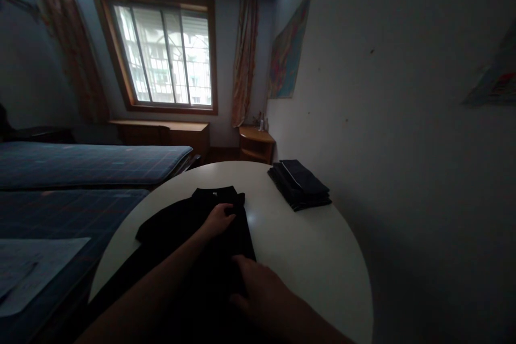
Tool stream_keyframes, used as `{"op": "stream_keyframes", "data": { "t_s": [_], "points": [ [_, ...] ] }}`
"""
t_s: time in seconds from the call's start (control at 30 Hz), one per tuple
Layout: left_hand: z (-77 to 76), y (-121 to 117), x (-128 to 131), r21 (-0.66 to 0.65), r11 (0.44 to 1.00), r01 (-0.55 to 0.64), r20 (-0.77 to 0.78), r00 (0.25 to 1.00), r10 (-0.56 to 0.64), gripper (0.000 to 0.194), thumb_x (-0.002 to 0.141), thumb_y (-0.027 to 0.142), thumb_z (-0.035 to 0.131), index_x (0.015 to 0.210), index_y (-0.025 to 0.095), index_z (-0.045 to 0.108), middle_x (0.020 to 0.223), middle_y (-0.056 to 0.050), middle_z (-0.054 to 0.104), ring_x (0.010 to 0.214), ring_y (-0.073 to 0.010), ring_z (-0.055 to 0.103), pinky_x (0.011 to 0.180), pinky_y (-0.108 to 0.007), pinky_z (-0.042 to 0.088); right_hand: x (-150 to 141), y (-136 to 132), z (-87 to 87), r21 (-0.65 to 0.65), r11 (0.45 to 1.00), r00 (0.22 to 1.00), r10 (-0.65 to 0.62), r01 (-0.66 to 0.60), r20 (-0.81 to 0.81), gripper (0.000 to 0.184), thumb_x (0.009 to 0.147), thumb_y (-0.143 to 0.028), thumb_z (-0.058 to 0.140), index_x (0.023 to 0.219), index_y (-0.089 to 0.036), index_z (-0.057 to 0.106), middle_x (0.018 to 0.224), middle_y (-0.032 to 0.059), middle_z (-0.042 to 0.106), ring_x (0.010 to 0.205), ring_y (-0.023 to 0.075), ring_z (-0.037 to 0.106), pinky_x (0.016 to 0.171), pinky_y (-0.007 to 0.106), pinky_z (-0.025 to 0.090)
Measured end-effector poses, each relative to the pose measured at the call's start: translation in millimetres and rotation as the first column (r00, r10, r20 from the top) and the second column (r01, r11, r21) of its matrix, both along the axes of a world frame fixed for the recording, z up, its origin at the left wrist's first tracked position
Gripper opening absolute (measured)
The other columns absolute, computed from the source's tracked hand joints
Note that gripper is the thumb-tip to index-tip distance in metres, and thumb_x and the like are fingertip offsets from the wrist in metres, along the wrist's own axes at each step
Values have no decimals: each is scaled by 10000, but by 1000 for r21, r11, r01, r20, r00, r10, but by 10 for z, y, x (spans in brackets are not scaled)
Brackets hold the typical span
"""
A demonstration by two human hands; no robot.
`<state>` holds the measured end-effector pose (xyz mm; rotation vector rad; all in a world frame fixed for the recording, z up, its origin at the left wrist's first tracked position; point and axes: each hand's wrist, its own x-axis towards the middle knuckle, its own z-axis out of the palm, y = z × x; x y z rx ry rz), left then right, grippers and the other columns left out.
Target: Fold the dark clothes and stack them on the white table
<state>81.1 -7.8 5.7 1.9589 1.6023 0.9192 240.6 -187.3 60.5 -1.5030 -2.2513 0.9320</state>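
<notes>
A black shirt (189,207) lies spread on a round white table (278,231), with its neckline and a small pale label at the far end. Just below that neckline, my left hand (220,219) has its fingers closed on the cloth near the right side. Some fabric bunches up beyond the fingertips. Nearer to me, my right hand (262,285) is at the shirt's right edge, thumb and fingers apart. The dark cloth makes it hard to see whether the right fingertips touch it.
A stack of folded dark clothes (300,185) lies at the table's right rim, near the white wall (403,172). Left of the table are blue plaid mattresses (92,164), with a printed sheet (40,269) on the nearer one. A wooden corner shelf (256,137) stands behind.
</notes>
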Motion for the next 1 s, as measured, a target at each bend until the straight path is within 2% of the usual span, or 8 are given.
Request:
{"op": "stream_keyframes", "data": {
  "t_s": [0.1,0.2,0.4,0.53,0.63,0.77,0.9,1.0],
  "points": [
    [-77,-19,-12,23,1000,-4,-37,999,5,392,753,100,666,1144,119,679,1157,-119,699,1045,-222,672,922,-324,531,-20,-70,-10,-40,999,999,11,-10,33,702,758,-149,647,1435,-157,462,1333,157,596,1225,314,562,1033,409,432],
    [-78,10,-46,51,999,-15,-77,997,19,450,757,41,604,1194,133,652,1242,-111,660,1123,-196,637,1004,-302,478,-97,-92,-34,-30,999,997,34,-36,-71,694,757,-149,644,1430,-174,477,1349,134,592,1239,283,558,1056,378,421],
    [-106,-7,-171,72,995,-71,-211,974,85,469,758,42,566,1213,135,635,1290,-129,624,1157,-240,619,1027,-346,452,-219,-85,-209,-68,973,968,208,-219,-138,762,723,-228,719,1443,-250,472,1376,78,585,1225,262,571,1024,329,443],
    [-150,-127,-177,129,991,-34,-295,953,71,445,802,50,528,1220,156,637,1318,-115,610,1185,-242,588,1047,-353,421,-153,-36,-92,-91,949,951,293,-302,-97,459,836,-323,638,1294,-293,618,1200,33,696,1045,210,664,843,262,500],
    [-155,-199,-153,179,984,-27,-335,938,86,393,864,124,507,1238,142,628,1323,-133,604,1242,-286,522,1056,-417,398,-97,161,43,-80,940,942,326,-332,-82,307,890,-251,531,1148,-242,696,965,20,756,796,149,697,686,214,480],
    [-159,-228,-134,210,977,-20,-369,924,98,401,893,188,506,1278,123,598,1327,-146,598,1268,-294,484,1061,-429,378,-44,701,14,129,989,997,64,-68,31,227,893,-219,530,998,-198,731,908,35,754,772,145,685,695,223,455],
    [-173,-211,-136,209,978,-6,-391,916,89,411,892,195,513,1291,140,592,1329,-133,601,1263,-273,493,1067,-398,369,28,1369,-136,312,936,966,-218,166,139,253,941,-239,494,1085,-206,699,1049,71,736,969,191,678,800,260,450],
    [-186,-199,-141,206,979,8,-400,913,77,416,895,199,506,1300,149,590,1344,-124,595,1269,-272,489,1065,-398,372,69,1804,-205,347,915,943,-280,206,178,315,975,-213,426,1215,-197,630,1171,99,697,1087,204,641,871,278,441]
  ]
}}
